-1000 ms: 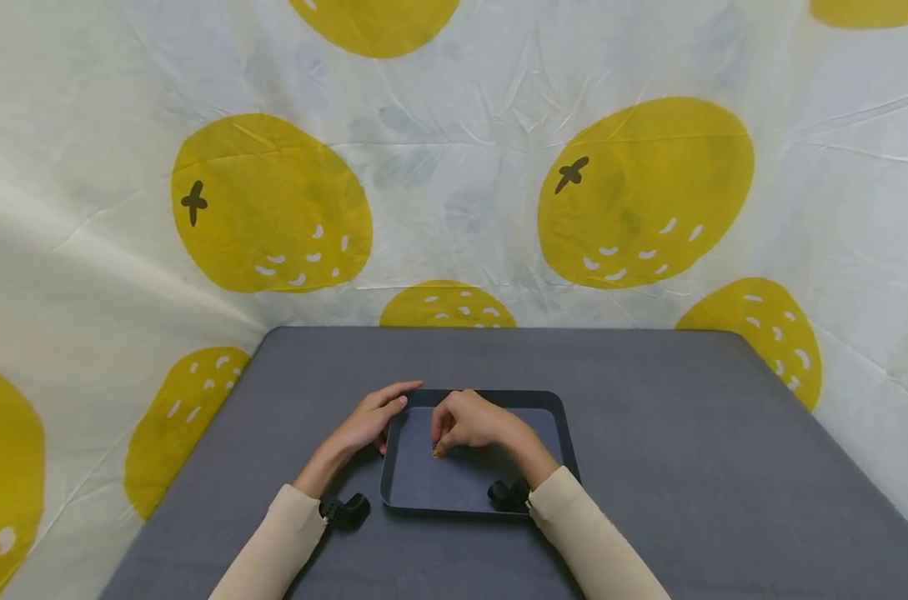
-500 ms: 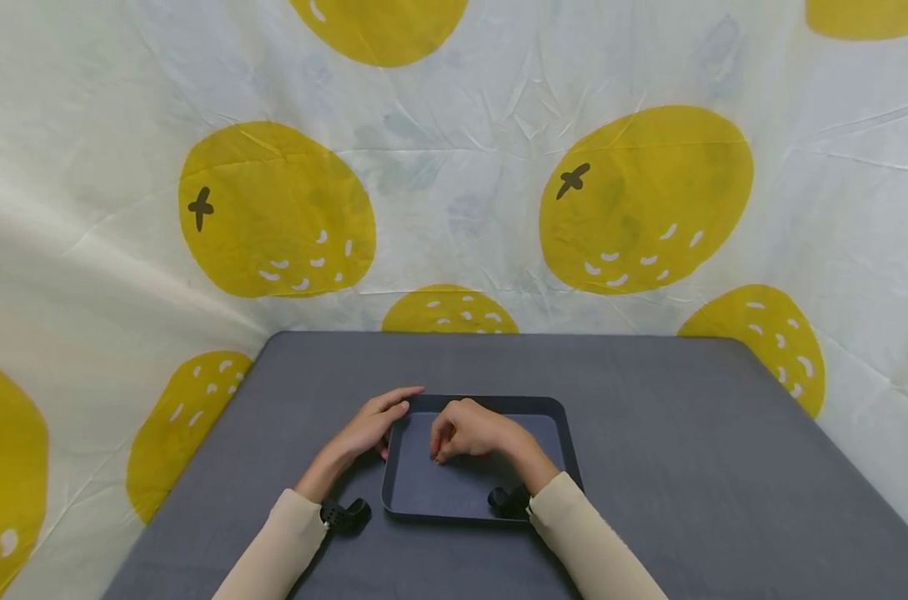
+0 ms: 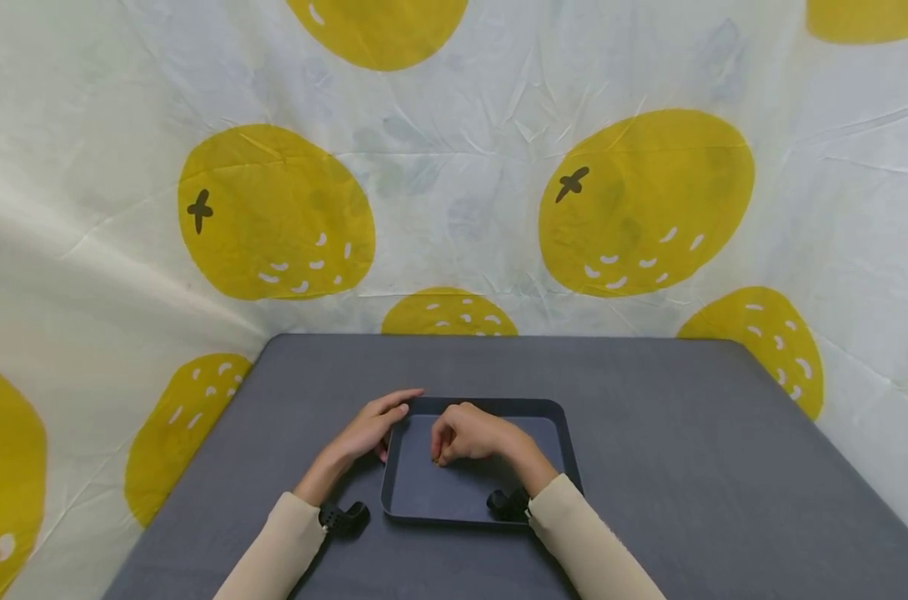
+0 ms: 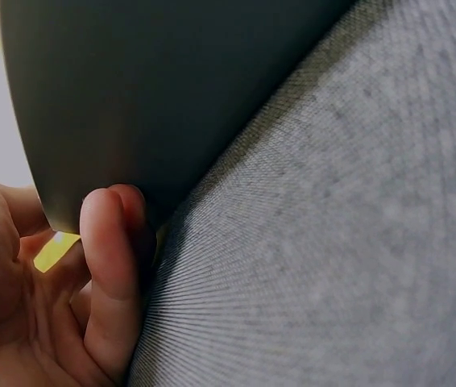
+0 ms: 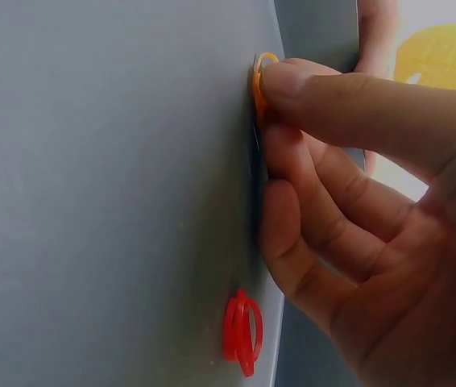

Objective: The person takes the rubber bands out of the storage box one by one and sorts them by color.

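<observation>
In the head view a shallow dark tray point(image 3: 421, 495) lies on the table. My left hand point(image 3: 365, 429) holds its far left corner. Seen from the left wrist, curled fingers point(image 4: 107, 266) press the tray's outer wall. Over the tray floor, my right hand point(image 3: 472, 433) pinches a small orange looped piece point(image 5: 258, 90) between thumb and fingertips, which cover much of it. The piece is at or just above the floor. Lower in the right wrist view, a small red looped piece point(image 5: 230, 332) lies on the tray, apart from the hand.
The grey cloth-covered table point(image 3: 671, 450) extends around the tray. A white curtain point(image 3: 454, 200) with yellow fruit prints hangs behind and at the sides. Black wrist cameras point(image 3: 346, 518) sit on both wrists, the right one above the tray.
The view has shifted slightly, so everything sits a little lower. The orange piece shows less between the right fingers than a second ago. Both hands stay nearly in place.
</observation>
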A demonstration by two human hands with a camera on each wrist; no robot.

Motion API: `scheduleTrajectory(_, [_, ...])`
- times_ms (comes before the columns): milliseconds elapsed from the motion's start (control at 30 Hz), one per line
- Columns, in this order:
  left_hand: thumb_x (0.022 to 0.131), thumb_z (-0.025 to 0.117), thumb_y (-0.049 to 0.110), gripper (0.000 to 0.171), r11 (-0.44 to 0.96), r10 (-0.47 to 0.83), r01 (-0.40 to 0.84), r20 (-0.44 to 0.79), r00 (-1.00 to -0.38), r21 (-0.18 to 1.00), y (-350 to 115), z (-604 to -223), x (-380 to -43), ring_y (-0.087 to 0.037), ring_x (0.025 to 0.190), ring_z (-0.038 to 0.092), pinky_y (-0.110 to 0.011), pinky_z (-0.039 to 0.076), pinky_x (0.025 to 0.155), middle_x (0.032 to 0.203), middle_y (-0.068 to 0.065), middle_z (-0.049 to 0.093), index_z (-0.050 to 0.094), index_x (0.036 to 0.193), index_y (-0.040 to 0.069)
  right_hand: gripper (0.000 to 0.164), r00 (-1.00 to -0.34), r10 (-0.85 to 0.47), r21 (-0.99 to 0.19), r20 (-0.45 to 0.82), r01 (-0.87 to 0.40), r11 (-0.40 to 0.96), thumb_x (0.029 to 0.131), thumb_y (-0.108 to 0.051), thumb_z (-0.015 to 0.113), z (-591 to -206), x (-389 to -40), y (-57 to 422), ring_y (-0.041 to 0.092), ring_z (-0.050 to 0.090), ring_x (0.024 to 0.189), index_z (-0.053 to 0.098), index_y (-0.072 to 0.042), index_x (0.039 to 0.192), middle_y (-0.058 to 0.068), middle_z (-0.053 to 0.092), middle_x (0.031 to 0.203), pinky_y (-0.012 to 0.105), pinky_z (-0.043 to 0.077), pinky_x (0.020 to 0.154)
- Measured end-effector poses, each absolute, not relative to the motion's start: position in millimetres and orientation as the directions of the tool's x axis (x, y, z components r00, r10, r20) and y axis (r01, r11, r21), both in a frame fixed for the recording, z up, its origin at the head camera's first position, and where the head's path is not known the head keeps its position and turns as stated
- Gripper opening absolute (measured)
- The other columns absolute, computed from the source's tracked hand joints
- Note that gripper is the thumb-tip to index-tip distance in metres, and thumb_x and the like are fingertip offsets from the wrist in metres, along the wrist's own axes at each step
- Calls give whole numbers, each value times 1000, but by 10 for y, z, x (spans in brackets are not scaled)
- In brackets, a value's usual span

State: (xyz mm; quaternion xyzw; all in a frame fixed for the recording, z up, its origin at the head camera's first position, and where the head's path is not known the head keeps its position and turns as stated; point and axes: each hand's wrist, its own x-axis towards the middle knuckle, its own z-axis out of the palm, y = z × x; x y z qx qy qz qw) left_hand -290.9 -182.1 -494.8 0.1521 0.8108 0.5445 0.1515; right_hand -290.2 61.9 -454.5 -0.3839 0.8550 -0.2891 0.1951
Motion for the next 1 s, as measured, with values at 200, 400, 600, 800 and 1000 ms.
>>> scheduleTrajectory(200, [113, 44, 32, 43, 357, 417, 81, -82, -905, 931, -1835, -4973, -2898, -13, 46, 49, -33, 54, 45, 153, -18, 52, 49, 155, 30, 6, -627, -771, -655, -112, -537, 532, 87, -9, 81, -4542, -2875, 601, 2, 61, 61, 81, -15, 86, -8, 74, 75, 20, 50, 56])
scheduleTrajectory(400, [112, 45, 33, 45, 352, 428, 83, -81, -900, 932, -1838, -4984, -2903, -12, 46, 50, -33, 53, 44, 152, -22, 52, 48, 156, 27, 5, -643, -759, -649, -108, -532, 544, 87, -9, 81, -4525, -2863, 596, 2, 60, 59, 81, -14, 87, -9, 73, 75, 20, 49, 53])
scheduleTrajectory(600, [112, 45, 31, 44, 352, 431, 84, -82, -899, 932, -1824, -4963, -2904, -13, 47, 50, -32, 53, 44, 154, -21, 50, 48, 156, 27, 10, -659, -746, -653, -95, -524, 547, 89, -7, 79, -4496, -2855, 598, 5, 57, 55, 81, -16, 86, -9, 74, 76, 23, 46, 45])
scheduleTrajectory(800, [113, 44, 31, 44, 351, 435, 86, -81, -897, 932, -1823, -4966, -2913, -13, 46, 51, -32, 53, 44, 156, -21, 48, 47, 157, 26, 15, -672, -735, -653, -95, -515, 555, 92, -4, 74, -4471, -2845, 600, 6, 56, 54, 81, -16, 85, -6, 76, 78, 23, 44, 45])
scheduleTrajectory(1000, [112, 45, 34, 45, 356, 429, 77, -90, -899, 931, -1823, -4966, -2922, -12, 46, 51, -31, 53, 44, 156, -20, 49, 47, 157, 28, 17, -674, -733, -651, -92, -516, 557, 94, -3, 72, -4441, -2838, 610, 7, 52, 51, 80, -15, 85, -4, 77, 78, 23, 42, 44])
